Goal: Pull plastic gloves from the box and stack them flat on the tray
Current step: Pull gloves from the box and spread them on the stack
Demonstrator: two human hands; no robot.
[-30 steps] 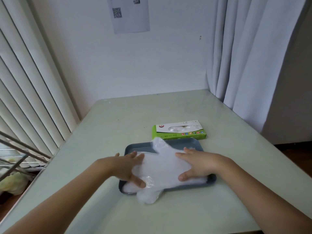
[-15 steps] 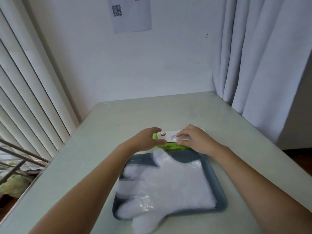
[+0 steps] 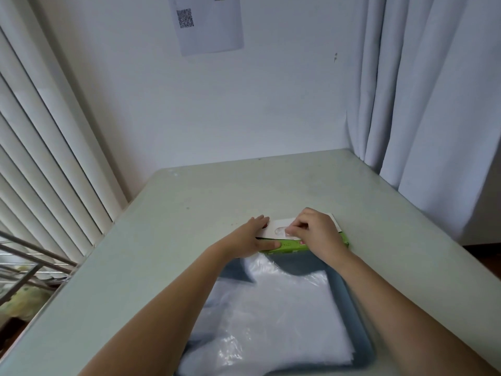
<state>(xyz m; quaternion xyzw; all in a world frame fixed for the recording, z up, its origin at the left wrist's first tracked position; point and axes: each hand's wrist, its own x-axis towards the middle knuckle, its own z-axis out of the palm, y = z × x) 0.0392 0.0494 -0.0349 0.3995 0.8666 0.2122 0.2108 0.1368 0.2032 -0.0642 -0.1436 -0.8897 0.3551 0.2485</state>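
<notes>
Pale green, smooth table (image 3: 189, 207) set against a white wall, with one printed sheet (image 3: 211, 25) above, slatted blinds (image 3: 40, 158) at the left and a pleated curtain (image 3: 433, 104) at the right. One flat rectangular box (image 3: 290, 244), green-sided and white-topped, is gripped at its end by the left hand (image 3: 249, 237). Clear plastic (image 3: 280, 231) in its oval opening is pinched by the curled right hand (image 3: 317, 232). One dark, round-cornered tray (image 3: 235, 272), just beside the box, is covered by translucent, crinkled gloves (image 3: 284, 321) lying flat; their number cannot be told.

Pale green rectangular table (image 3: 217, 191), bearing 2 things directly: green-and-white flat cardboard box (image 3: 284, 244) near mid-table, dark blue-grey rectangular plastic tray (image 3: 298, 264) just beside it, nearer the viewer.
</notes>
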